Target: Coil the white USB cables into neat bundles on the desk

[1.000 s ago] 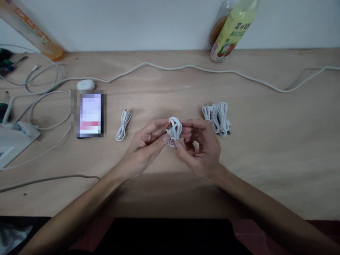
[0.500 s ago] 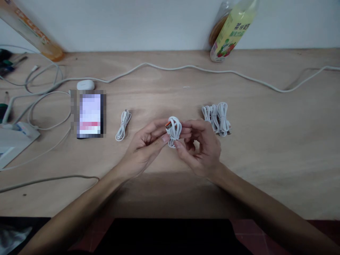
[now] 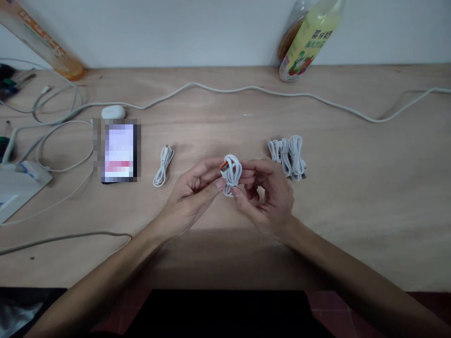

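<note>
A coiled white cable (image 3: pixel 233 170) with an orange-tipped plug is held up between both hands, above the table's middle. My left hand (image 3: pixel 199 190) pinches its left side, thumb near the plug. From the right, my right hand (image 3: pixel 266 190) grips the lower part of the coil with thumb and fingers. Another bundled white cable (image 3: pixel 163 166) lies on the table left of my left hand. Just behind my right hand sit several bundled white cables (image 3: pixel 289 155), partly hidden by it.
A phone (image 3: pixel 120 152) and a white earbud case (image 3: pixel 113 112) lie at the left. One long white cable (image 3: pixel 225 90) crosses the back of the wooden table (image 3: pixel 369 188). Bottles (image 3: pixel 306 47) stand by the wall. Cords and a power strip (image 3: pixel 26 185) fill the far left.
</note>
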Tool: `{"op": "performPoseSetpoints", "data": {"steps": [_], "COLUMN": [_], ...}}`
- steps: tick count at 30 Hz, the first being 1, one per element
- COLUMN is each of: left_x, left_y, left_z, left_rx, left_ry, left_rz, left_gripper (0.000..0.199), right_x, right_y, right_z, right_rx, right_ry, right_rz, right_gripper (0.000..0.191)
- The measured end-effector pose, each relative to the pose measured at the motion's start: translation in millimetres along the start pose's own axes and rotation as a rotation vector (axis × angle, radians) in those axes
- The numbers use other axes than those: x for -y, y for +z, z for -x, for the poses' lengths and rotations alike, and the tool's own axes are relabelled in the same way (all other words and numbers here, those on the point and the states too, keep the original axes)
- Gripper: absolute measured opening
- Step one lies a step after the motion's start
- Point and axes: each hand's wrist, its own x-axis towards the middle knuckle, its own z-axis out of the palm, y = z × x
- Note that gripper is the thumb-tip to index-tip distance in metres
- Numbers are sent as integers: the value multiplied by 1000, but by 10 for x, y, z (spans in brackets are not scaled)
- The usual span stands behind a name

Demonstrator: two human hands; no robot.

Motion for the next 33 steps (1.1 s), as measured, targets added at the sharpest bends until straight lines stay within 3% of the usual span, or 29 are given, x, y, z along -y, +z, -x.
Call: {"op": "performPoseSetpoints", "data": {"steps": [23,33], "left_x": [21,26], "left_y": [-19,-67], "left_z": [-18,-74], "left_rx": [-27,-150], "left_ry": [-5,83], "left_rz": [33,21], "left_gripper": [22,25], "right_x": [-20,-28], "right_y": [9,28], "right_z": [8,-2], "right_rx": [24,74], "right_ry": [64,81], "right_rz": [-18,64], "right_gripper": [40,55]}}
